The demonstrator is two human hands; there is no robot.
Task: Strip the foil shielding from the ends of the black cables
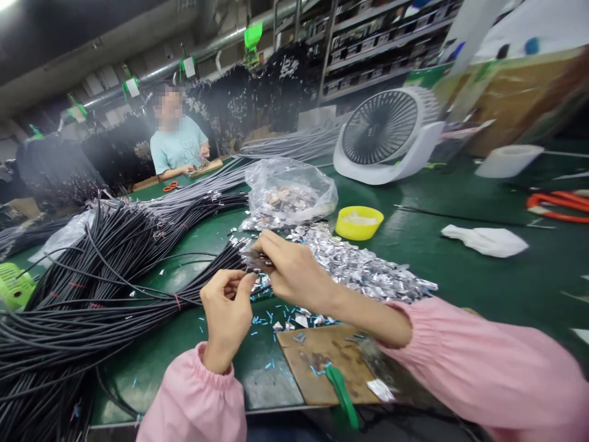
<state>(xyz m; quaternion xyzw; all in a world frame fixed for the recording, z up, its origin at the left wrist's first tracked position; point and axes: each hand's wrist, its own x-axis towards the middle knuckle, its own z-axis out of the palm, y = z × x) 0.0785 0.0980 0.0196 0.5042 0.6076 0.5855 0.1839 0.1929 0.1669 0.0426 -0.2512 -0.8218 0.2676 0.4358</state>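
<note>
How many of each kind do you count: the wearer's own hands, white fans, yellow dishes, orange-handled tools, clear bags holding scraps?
Own hands: 2, left hand and right hand
White fan: 1
Yellow dish: 1
Orange-handled tools: 2, far left and far right
Clear bag holding scraps: 1
Total: 7

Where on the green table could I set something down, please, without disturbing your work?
The table looks bare right of the silver scraps, below the white piece, and between that piece and the yellow dish. Black cables crowd the left; scraps crowd your right hand.
</note>
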